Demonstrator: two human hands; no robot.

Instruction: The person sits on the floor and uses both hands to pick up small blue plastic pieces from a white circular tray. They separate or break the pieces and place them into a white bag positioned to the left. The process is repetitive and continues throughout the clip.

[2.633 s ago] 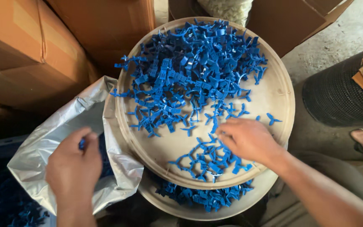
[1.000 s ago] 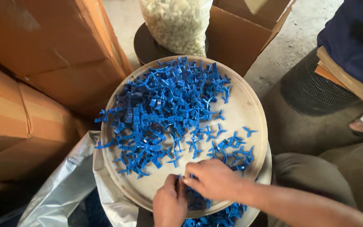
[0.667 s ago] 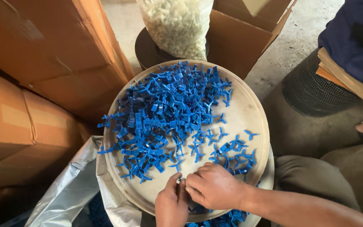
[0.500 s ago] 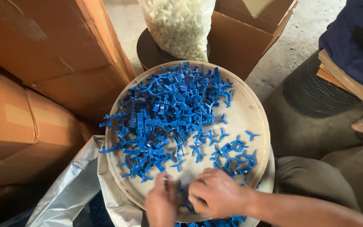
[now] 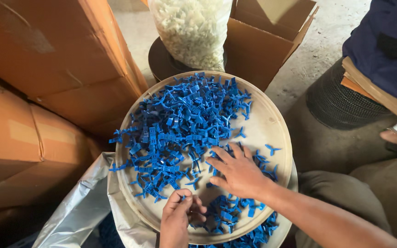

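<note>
The small blue plastic pieces [image 5: 180,124] lie in a loose heap on a round, pale tray [image 5: 272,128], thickest over its far and left parts and thinning to scattered single pieces near the right rim. Each looks like a short stem with thin arms branching off, all the same bright blue, tangled over one another. More of them show under the tray's near rim.

The left hand [image 5: 180,219] is at the near edge of the tray, curled closed with the fingertips pinching what looks like one or a few blue pieces. The right hand [image 5: 237,172] lies flat and released on the pile, fingers spread toward the heap, touching pieces but gripping none.

The step in hand appears to be gathering: the right hand rakes pieces toward the near rim while the left collects them. The next move would seem to call for a gentle sweep, since the arms of the pieces snag on each other and on the rim.

Below the tray's left rim hangs a silver-grey plastic bag [image 5: 81,211]. Brown cardboard boxes [image 5: 56,59] stand to the left, a clear sack of white pieces [image 5: 191,30] stands beyond the tray, and another person's blue sleeve [image 5: 382,50] shows at the upper right
</note>
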